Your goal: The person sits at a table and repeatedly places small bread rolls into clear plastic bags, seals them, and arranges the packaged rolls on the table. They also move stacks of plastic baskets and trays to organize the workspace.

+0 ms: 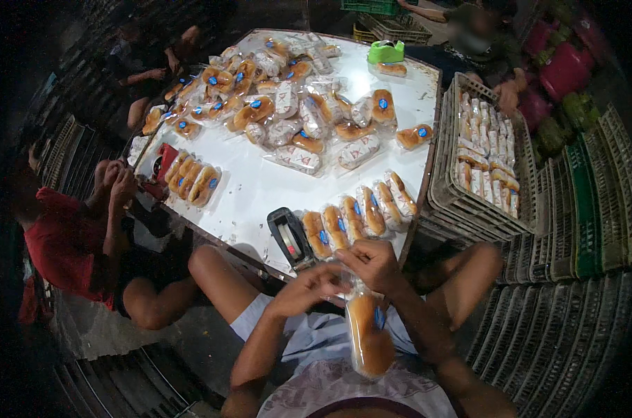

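Observation:
A bread roll in a clear plastic bag with a blue label [369, 338] hangs in front of my lap, its gathered bag neck between my hands. My left hand [307, 287] has its bent fingers at the bag neck. Just above, my right hand [373, 265] is closed in a pinch at the top of the bag; the fingertips partly hide what they grip. Beyond my hands, a row of several bagged rolls [353, 217] lies on the white table [250, 188]. A black tape dispenser [288, 237] stands at the row's left end, near my left hand.
A large heap of bagged rolls [281, 104] covers the table's far part. A green tape dispenser [386, 52] stands at the far edge. Right of the table, a plastic crate [462, 202] holds packed rolls. A person in red [68, 244] sits left; others sit farther back.

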Demonstrator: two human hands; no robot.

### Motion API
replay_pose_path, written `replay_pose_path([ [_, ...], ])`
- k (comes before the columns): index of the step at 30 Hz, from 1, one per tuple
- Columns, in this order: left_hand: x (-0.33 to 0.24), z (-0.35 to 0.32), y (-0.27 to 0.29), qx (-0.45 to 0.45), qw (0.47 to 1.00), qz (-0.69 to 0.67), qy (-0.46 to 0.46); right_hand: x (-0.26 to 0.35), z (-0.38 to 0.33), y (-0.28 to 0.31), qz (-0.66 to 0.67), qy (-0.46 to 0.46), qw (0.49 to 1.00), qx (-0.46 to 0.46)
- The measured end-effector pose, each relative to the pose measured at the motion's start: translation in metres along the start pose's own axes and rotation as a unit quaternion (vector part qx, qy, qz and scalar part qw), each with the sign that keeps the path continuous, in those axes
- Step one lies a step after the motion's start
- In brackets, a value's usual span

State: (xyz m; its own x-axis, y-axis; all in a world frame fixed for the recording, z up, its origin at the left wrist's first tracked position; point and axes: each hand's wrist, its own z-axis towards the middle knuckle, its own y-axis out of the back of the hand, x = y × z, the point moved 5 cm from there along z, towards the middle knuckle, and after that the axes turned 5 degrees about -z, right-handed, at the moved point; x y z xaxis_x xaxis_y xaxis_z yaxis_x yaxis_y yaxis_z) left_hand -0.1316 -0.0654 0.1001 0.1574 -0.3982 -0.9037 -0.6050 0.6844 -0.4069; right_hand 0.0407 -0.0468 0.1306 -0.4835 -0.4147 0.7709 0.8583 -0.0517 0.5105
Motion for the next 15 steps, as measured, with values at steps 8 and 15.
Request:
replay_pose_path([
  [8,-0.004,0.021,-0.017,-0.039,0.987,0.13,0.082,-0.037,-0.016,0.027,0.29,-0.264,0.895,-0.213],
  [15,0.128,0.01,0.024,-0.13,0.953,-0.257,0.09,-0.032,-0.067,0.029,0.164,-0.143,0.974,-0.067],
])
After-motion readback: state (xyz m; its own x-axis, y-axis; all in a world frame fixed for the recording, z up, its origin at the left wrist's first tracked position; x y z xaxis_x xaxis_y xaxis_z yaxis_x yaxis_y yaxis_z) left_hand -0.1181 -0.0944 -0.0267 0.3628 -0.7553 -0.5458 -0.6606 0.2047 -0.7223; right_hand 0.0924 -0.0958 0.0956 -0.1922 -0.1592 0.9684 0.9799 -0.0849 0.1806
